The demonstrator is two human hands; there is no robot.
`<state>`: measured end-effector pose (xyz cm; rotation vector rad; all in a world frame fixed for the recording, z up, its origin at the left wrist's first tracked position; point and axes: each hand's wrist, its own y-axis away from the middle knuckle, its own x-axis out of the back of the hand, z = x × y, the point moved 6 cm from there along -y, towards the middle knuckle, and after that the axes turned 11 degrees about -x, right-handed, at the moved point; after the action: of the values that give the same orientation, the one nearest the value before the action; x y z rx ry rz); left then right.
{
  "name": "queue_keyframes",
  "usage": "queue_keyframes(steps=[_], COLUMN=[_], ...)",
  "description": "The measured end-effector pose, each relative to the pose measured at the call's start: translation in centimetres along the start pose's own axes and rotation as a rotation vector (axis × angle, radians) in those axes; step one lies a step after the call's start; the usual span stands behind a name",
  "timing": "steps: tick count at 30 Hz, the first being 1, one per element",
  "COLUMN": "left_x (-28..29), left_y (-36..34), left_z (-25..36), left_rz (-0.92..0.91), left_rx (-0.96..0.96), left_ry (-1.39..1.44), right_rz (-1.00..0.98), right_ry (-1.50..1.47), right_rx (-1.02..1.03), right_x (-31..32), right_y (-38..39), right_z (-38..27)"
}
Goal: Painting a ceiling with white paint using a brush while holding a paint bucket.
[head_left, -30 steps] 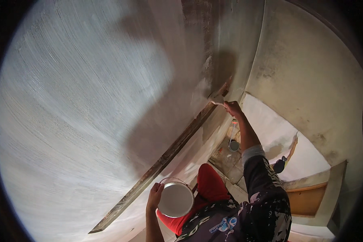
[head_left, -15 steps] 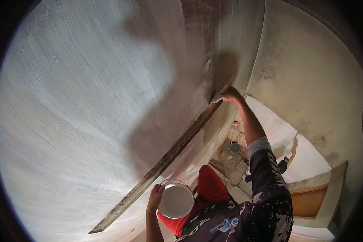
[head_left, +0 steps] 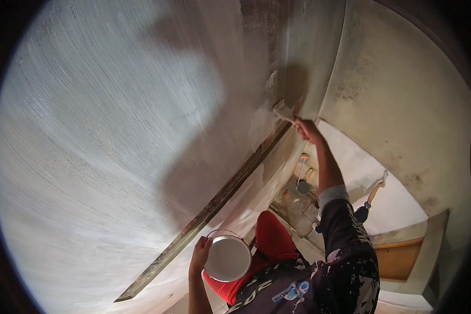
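Note:
My right hand (head_left: pixel 307 130) is closed round the handle of a wide, pale-bristled paintbrush (head_left: pixel 284 111). Its bristles lie against the wall (head_left: pixel 141 120), just above the far end of a dark, worn ledge strip (head_left: pixel 209 209). Fresh whitish streaks cover most of this wall, with a dark bare patch (head_left: pixel 260 36) higher up. Low in front of me, my left hand (head_left: pixel 200 252) grips the side and wire handle of a round bucket (head_left: pixel 250 258). Pale, greyish-white paint fills it, its depth hidden.
Below on the right, another person's arm (head_left: pixel 373 194) reaches a brush toward a white wall section (head_left: pixel 397 201). A small bucket (head_left: pixel 303 188) and an orange-ended, long-handled tool (head_left: pixel 304 156) stand on the stained floor. A brown wooden panel (head_left: pixel 400 260) is at lower right.
The paintbrush has swung up from the ledge strip's end onto the wall above it, and my right hand has shifted slightly right. My left hand and the bucket are almost unmoved.

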<state>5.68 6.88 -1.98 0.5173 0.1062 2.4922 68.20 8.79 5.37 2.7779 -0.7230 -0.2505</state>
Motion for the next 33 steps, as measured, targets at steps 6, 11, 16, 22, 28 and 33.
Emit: queue_keyframes(steps=[6, 11, 16, 22, 28, 33], left_x=[0.4, 0.3, 0.3, 0.2, 0.1, 1.6], left_y=[0.3, 0.5, 0.5, 0.4, 0.3, 1.5], left_z=[0.3, -0.7, -0.3, -0.3, 0.7, 0.1], left_rz=[0.002, 0.021, 0.01, -0.002, -0.011, 0.034], left_rx=[0.011, 0.016, -0.016, 0.026, 0.017, 0.076], left_ry=[-0.005, 0.077, 0.077, 0.089, -0.002, 0.002], right_rz=[0.322, 0.274, 0.06, 0.151, 0.244, 0.223], right_ry=[0.458, 0.209, -0.097, 0.357, 0.912, 0.295], right_rx=[-0.145, -0.05, -0.099, -0.142, 0.178, -0.169], right_x=[0.4, 0.8, 0.3, 1.6, 5.5, -0.8], right_y=[0.2, 2.0, 0.5, -4.1, -3.0, -3.1], right_z=[5.5, 3.0, 5.4, 10.7, 5.5, 6.8])
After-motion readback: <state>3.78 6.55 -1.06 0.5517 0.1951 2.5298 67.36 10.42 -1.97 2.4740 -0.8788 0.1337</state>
